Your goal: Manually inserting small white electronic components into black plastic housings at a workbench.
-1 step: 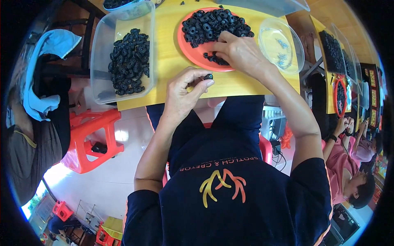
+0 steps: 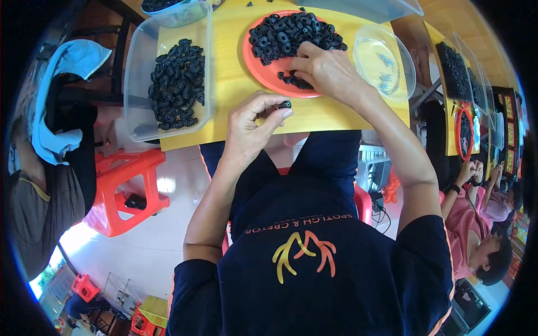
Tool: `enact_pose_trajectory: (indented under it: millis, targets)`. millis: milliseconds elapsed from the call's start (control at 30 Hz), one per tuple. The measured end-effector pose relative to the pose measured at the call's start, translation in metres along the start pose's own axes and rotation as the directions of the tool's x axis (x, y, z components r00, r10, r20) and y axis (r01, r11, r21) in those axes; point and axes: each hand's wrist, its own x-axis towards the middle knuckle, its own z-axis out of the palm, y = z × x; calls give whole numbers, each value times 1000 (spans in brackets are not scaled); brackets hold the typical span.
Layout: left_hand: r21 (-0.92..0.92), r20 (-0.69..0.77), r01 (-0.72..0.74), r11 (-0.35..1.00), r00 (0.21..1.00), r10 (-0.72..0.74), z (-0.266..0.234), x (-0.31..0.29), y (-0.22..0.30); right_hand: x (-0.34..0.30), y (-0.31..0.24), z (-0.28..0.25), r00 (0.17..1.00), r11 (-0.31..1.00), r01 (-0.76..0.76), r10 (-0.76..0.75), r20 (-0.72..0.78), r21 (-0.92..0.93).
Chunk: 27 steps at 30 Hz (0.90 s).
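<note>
A small black plastic part (image 2: 284, 105) is pinched between the thumb and forefinger of my left hand (image 2: 251, 120), just off the near side of an orange-red plate (image 2: 253, 68). My right hand (image 2: 330, 71) reaches onto the plate with fingers bent and drawn together; the fingertips are partly hidden, so what they hold cannot be seen. Beside them lie small black pieces (image 2: 294, 81). Behind, a larger heap of black plastic parts (image 2: 286, 35) covers the far part of the plate.
Left on the yellow table (image 2: 230, 84) stands a clear plastic bin (image 2: 137, 106) holding assembled-looking black parts (image 2: 176, 84). To the right, a round clear tray (image 2: 364, 61) holds small metallic pieces (image 2: 385, 70). A red stool (image 2: 126, 190) stands at left; people sit at another table at right.
</note>
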Motion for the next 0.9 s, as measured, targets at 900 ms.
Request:
enact_pose_trajectory:
  millis: [900]
  targets:
    - [-250, 44, -1, 968, 999, 12, 11, 9, 29, -42, -42, -43, 922, 88, -262, 315, 223, 961]
